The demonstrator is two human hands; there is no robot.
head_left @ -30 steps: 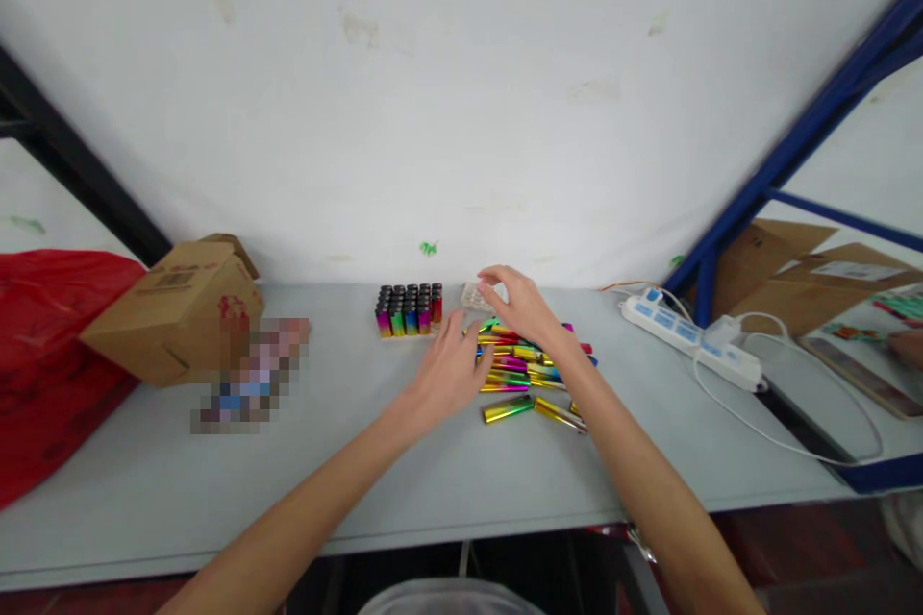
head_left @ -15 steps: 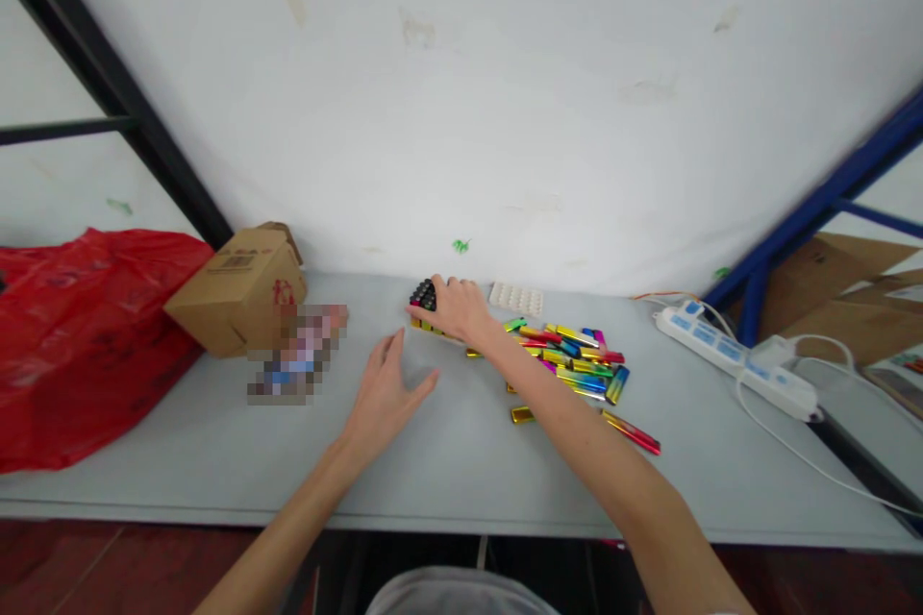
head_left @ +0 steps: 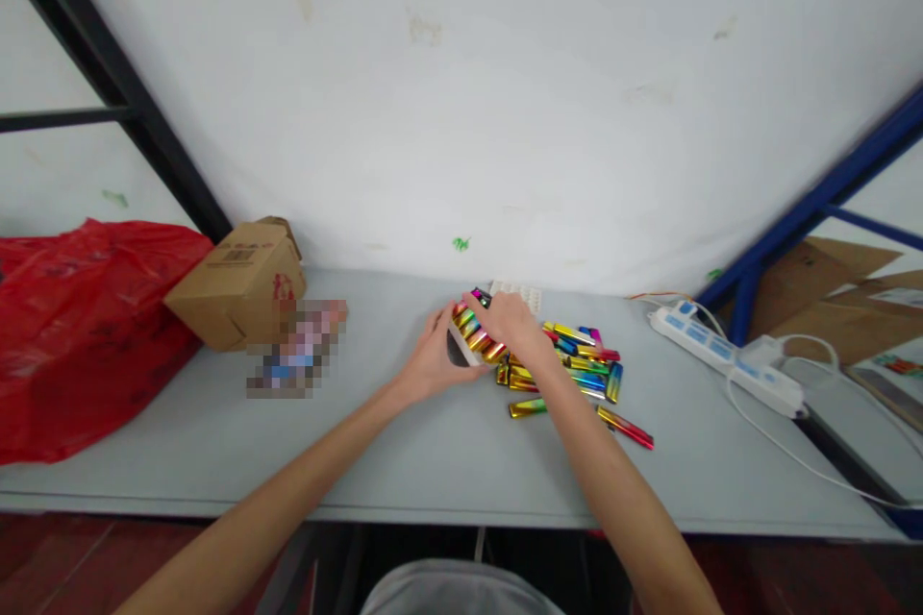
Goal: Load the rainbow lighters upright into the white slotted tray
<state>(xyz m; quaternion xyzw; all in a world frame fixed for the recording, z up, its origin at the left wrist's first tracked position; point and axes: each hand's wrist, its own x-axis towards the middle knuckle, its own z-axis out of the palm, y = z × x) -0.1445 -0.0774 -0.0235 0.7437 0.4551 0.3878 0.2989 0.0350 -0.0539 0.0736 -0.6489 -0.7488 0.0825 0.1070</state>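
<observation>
A block of shiny coloured tubes [head_left: 477,334] with a pale tray end is tilted above the grey table. My left hand [head_left: 431,360] is wrapped round its left and lower side, thumb beneath. My right hand [head_left: 511,319] grips its upper right side and hides part of it. Loose metallic tubes [head_left: 587,375] in yellow, red, blue and green lie in a heap right of the hands. A yellow and red tube [head_left: 626,428] lies apart, nearer the front. Behind my right hand is a white dimpled tray [head_left: 530,295], partly covered.
A red plastic bag [head_left: 93,336], a cardboard box [head_left: 241,283] and a blurred patch [head_left: 307,346] are on the left of the table [head_left: 404,471]. A white power strip [head_left: 728,356] with cables lies at the right, beside a blue frame [head_left: 742,307].
The block has been lifted and tilted, coming right and nearer. My left hand has moved up and right and taken hold of it; my right hand has shifted right with it.
</observation>
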